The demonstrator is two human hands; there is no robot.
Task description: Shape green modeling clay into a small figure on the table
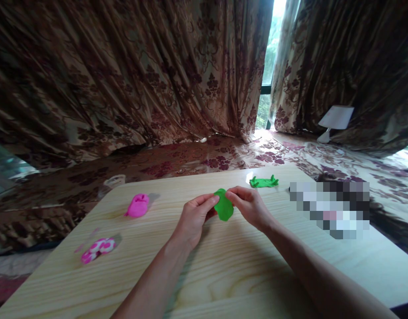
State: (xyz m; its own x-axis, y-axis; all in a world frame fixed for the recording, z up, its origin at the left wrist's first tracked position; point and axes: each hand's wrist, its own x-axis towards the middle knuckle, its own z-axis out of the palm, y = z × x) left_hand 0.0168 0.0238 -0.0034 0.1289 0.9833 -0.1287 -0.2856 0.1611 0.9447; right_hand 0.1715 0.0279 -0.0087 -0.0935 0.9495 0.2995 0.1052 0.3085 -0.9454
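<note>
A flat, rounded piece of green modelling clay (pixel 224 208) is held up just above the table. My left hand (pixel 198 212) pinches its left edge between thumb and fingers. On the opposite side, my right hand (pixel 248 203) grips the upper right edge, also with thumb and fingers closed. A bit of red shows behind the green piece by the left fingers, too small to make out. Farther back, beyond my right hand, a green clay shape (pixel 264 182) with short upright stubs at its corners lies on the table.
On the left of the wooden table (pixel 210 283) lie a pink clay shape (pixel 138 205) and a pink-and-white spotted clay piece (pixel 98 250). A clear container (pixel 113 182) is by the back left corner. A white lamp (pixel 336 118) stands behind, and a blurred patch covers the right side.
</note>
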